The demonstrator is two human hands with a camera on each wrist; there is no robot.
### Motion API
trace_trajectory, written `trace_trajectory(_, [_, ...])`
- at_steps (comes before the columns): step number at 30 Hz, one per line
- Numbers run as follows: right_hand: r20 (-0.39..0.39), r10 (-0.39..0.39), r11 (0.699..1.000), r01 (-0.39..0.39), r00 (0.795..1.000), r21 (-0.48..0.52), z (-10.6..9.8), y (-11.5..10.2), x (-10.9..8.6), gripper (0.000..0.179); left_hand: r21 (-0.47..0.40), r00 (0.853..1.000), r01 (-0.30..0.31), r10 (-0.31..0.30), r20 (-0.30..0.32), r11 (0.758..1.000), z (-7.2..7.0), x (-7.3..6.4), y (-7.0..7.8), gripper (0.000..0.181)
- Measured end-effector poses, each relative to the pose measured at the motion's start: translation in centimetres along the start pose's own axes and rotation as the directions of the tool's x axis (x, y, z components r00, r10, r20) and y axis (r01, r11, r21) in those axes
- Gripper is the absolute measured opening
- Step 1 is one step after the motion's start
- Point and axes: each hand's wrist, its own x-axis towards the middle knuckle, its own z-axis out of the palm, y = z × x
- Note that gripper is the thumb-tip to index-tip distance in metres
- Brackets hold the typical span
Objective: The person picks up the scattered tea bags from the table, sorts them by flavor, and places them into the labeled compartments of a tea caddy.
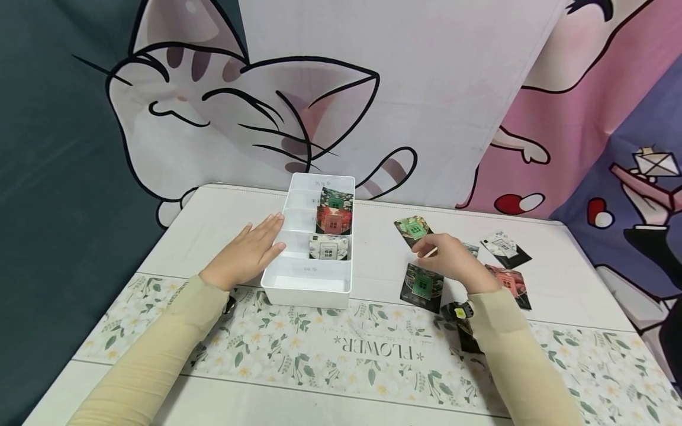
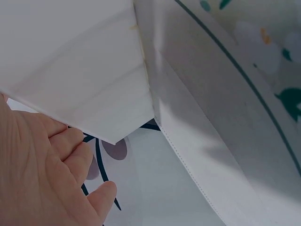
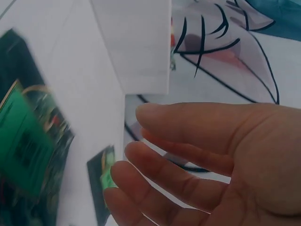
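A white divided box stands on the table with its long side running away from me. Several flat printed packets lie inside: a green-labelled one, a red one and a white one. My left hand rests with straight fingers against the box's left wall. My right hand hovers over the loose packets, its fingers loosely bent and nothing between them in the right wrist view. Closest to its fingertips is a yellow-green packet. Nearer me lies a dark packet with a green label.
Right of my right hand lie a white-and-black packet and a red packet. Another packet is partly covered by the hand, and a dark one by the wrist. A cat-printed cloth hangs behind the table.
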Motion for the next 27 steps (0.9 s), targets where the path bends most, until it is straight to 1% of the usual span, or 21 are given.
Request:
trace_trajectory(7, [0.041,0.045,0.998,-0.043,0.998,-0.034,0.0,1.8,-0.9,0.027,0.002,1.000,0.000,0.000,0.007,1.000,-0.1,0.0,0.1,0.068])
trace_trajectory(10, [0.054,0.071,0.997,-0.070,0.996,-0.031,0.0,2.3,-1.2,0.029,0.000,1.000,0.000,0.000,0.011,1.000,-0.1,0.1,0.1,0.068])
trace_trajectory(16, [0.053,0.138,0.990,-0.137,0.989,-0.036,0.2,3.1,-1.8,0.031,-0.011,1.000,0.004,-0.003,0.014,1.000,-0.1,0.0,0.1,0.068])
trace_trajectory(20, [0.039,0.184,0.981,-0.181,0.982,-0.072,0.3,3.6,-2.1,0.034,-0.016,1.000,0.005,-0.005,0.015,1.000,-0.1,0.0,0.1,0.068])
trace_trajectory(27, [0.045,0.229,0.969,-0.223,0.972,-0.102,0.3,4.1,-2.4,0.034,-0.017,1.000,0.006,-0.006,0.015,1.000,-0.1,-0.1,0.1,0.068])
